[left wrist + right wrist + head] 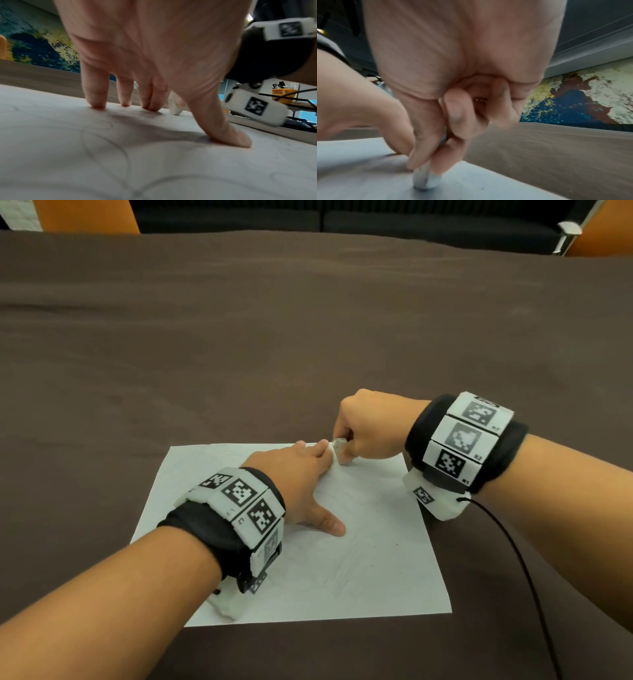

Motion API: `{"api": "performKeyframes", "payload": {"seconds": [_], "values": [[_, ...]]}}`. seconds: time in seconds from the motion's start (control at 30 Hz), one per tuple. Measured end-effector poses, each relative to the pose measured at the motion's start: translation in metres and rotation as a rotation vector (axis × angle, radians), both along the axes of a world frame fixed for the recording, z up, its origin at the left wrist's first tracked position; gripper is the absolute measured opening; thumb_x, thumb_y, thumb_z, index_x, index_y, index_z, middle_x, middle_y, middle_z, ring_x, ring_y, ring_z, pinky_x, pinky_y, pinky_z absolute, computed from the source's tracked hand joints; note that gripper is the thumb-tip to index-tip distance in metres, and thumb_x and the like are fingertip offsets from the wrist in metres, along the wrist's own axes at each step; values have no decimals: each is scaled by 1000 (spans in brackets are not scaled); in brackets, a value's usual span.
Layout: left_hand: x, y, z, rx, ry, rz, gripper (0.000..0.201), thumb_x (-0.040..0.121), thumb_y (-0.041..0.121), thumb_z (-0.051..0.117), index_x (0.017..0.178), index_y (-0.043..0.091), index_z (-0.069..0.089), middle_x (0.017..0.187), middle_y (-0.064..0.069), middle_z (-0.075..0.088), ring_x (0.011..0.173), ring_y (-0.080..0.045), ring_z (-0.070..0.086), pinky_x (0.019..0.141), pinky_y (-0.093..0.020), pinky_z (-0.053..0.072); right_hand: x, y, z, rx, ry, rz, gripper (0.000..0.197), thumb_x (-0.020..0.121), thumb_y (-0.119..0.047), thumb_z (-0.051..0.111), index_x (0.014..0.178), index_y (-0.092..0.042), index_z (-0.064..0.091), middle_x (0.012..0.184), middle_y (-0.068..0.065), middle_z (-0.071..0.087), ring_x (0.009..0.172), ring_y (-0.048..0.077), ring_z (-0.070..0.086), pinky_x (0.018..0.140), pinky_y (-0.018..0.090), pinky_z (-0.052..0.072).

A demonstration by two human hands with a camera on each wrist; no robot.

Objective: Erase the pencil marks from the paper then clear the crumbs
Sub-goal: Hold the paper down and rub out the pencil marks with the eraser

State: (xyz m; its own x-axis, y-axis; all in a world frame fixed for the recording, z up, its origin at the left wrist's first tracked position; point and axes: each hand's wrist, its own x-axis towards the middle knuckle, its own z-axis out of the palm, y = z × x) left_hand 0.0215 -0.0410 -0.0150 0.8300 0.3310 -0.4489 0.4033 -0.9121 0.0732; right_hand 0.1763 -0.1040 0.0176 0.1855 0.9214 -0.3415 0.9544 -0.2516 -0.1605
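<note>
We note the white eraser point(340, 451) pinched upright, long axis near vertical, in our right hand point(371, 428), tip down near the paper's point(376, 559) far edge on the brown counter point(308, 337), left hand point(298, 481) pressing flat, fingers spread.

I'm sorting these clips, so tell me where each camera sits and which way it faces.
Head: looks forward and down at paper, both forearms, left hand, right hand.
Left wrist: low over paper, along spread fingers pressing it.
Right wrist: along fingers pinching eraser.
Shared: eraser and paper show in all three.
</note>
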Motion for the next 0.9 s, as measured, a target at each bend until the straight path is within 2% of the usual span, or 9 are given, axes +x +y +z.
{"api": "performKeyframes", "payload": {"seconds": [0.07, 0.2, 0.37, 0.47, 0.53, 0.67, 0.77, 0.9], "values": [[0, 0, 0, -8, 3, 8, 117, 67, 79, 65, 156, 26, 11, 164, 16, 0, 152, -15, 7, 116, -46, 30, -4, -12, 0, -46, 28, 31, 13, 90, -26, 72, 78, -23, 76, 77, 0, 71, 76, 24, 65, 74, 41, 59], [0, 0, 0, -3, -2, 6, 119, 67, 79, 65, 157, 24, 10, 164, 15, 0, 152, -15, 7, 116, -44, 31, -10, -20, 4, -112, 26, 74, 8, 90, -29, 74, 88, -24, 80, 80, -5, 72, 76, 18, 64, 73, 37, 58], [0, 0, 0, 12, -14, -12, 121, 67, 81, 62, 157, 24, 6, 165, 13, 2, 151, -16, 9, 116, -44, 30, -2, 8, 6, -8, -34, -13, 7, 82, -28, 77, 84, -22, 81, 81, 0, 73, 82, 27, 69, 71, 40, 60], [1, 1, -1, 15, 3, -11, 124, 67, 82, 61, 158, 24, 1, 165, 13, -1, 152, -16, 6, 118, -44, 28, 3, 18, 5, 33, -59, -57, 10, 84, -27, 73, 86, -20, 81, 78, -1, 71, 82, 29, 69, 63, 34, 54], [0, 1, -1, 14, -2, -8, 123, 66, 82, 61, 157, 24, 2, 164, 14, 0, 152, -15, 7, 117, -44, 29, 3, 17, 3, 58, -81, -47, 14, 87, -27, 69, 88, -19, 81, 83, 2, 73, 83, 30, 69, 62, 32, 52], [-1, 1, -1, 9, -33, -11, 117, 66, 81, 64, 156, 26, 12, 163, 16, 7, 151, -17, 11, 113, -43, 33, -3, -3, -2, 40, -62, 46, 17, 91, -26, 64, 88, -18, 79, 84, 5, 74, 80, 29, 67, 70, 41, 59], [0, 1, -1, 4, -16, 0, 120, 67, 80, 64, 158, 25, 8, 164, 16, 1, 152, -15, 7, 114, -43, 32, -6, -21, -4, -23, -28, 102, 20, 92, -32, 67, 88, -16, 77, 86, 5, 74, 79, 27, 67, 74, 46, 60], [0, 1, -1, 7, -16, -4, 121, 67, 81, 63, 158, 25, 6, 164, 14, 2, 151, -15, 8, 115, -43, 31, 2, -18, -2, -17, 36, 63, 8, 88, -33, 75, 89, -27, 81, 86, -5, 74, 83, 21, 67, 79, 43, 59]]}}
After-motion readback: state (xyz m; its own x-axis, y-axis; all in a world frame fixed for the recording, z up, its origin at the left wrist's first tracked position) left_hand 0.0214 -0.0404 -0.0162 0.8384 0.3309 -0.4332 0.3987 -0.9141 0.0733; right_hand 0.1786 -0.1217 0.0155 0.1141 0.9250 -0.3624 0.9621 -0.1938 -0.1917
